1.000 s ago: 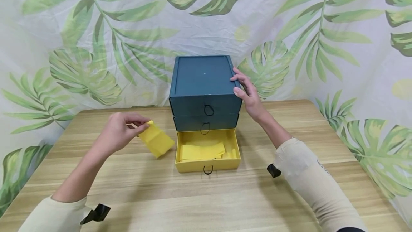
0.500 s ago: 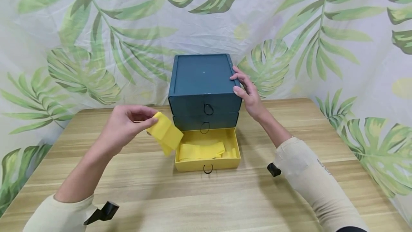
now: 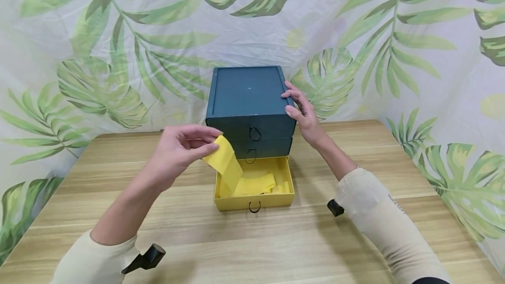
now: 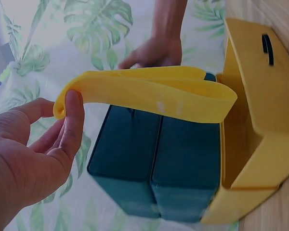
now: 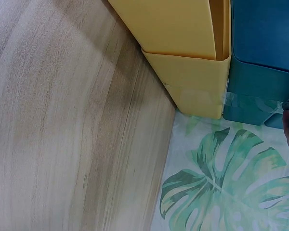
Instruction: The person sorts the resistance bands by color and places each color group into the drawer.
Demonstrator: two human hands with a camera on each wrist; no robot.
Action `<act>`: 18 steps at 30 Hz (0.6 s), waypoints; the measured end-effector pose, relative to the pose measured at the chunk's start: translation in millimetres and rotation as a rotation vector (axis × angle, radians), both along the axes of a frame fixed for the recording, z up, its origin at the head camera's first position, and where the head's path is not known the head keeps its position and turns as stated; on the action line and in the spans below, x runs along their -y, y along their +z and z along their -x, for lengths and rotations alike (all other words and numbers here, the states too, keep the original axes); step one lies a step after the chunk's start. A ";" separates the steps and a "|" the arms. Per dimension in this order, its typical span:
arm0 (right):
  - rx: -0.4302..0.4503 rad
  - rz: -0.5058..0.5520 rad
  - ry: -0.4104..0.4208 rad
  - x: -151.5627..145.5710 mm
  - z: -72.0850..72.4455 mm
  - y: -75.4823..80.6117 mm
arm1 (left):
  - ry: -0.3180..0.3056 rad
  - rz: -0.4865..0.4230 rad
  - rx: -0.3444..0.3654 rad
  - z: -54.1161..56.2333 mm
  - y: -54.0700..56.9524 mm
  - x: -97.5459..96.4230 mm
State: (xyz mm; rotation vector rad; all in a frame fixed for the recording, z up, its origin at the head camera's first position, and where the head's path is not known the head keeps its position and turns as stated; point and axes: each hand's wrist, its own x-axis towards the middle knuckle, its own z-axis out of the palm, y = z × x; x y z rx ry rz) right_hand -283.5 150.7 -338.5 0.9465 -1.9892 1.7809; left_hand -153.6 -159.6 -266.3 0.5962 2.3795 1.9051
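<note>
My left hand (image 3: 179, 154) pinches one end of a yellow resistance band (image 3: 226, 161) between thumb and fingers. The band is folded into a flat loop, and its lower end hangs over the left part of the pulled-out yellow drawer (image 3: 232, 204). Inside that drawer lies another flat yellow band (image 3: 254, 183). My right hand (image 3: 305, 115) rests on the right top edge of the dark blue drawer box (image 3: 248, 91), thumb and fingers spread. In the left wrist view, the held band (image 4: 183, 96) crosses in front of the blue drawers (image 4: 125, 144).
Two blue drawers with black ring pulls (image 3: 255, 134) stand closed above the yellow one. The stack sits toward the back of a wooden table (image 3: 252, 244). Behind it hangs a leaf-patterned cloth (image 3: 244, 38).
My left hand has moved right with the yellow band, from beside the drawer to over its left part. The right hand has stayed on the box.
</note>
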 end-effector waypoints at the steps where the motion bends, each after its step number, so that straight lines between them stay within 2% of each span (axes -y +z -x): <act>1: 0.002 0.000 -0.002 -0.1 -0.2 0.2 | -0.010 -0.006 0.003 0.7 -1.1 -3.5; 6: 0.021 -0.003 -0.007 -0.6 -1.7 1.0 | -0.040 -0.015 0.029 3.7 -5.9 -24.1; 10: 0.027 -0.011 -0.016 -0.7 -1.8 1.4 | -0.038 -0.042 0.035 6.7 -10.3 -42.8; 13: 0.020 -0.016 -0.020 -0.7 -2.1 1.9 | -0.025 -0.056 0.008 8.5 -13.8 -56.3; 18: 0.010 -0.020 -0.018 -0.4 -1.8 2.2 | -0.014 -0.015 -0.075 10.3 -21.8 -77.8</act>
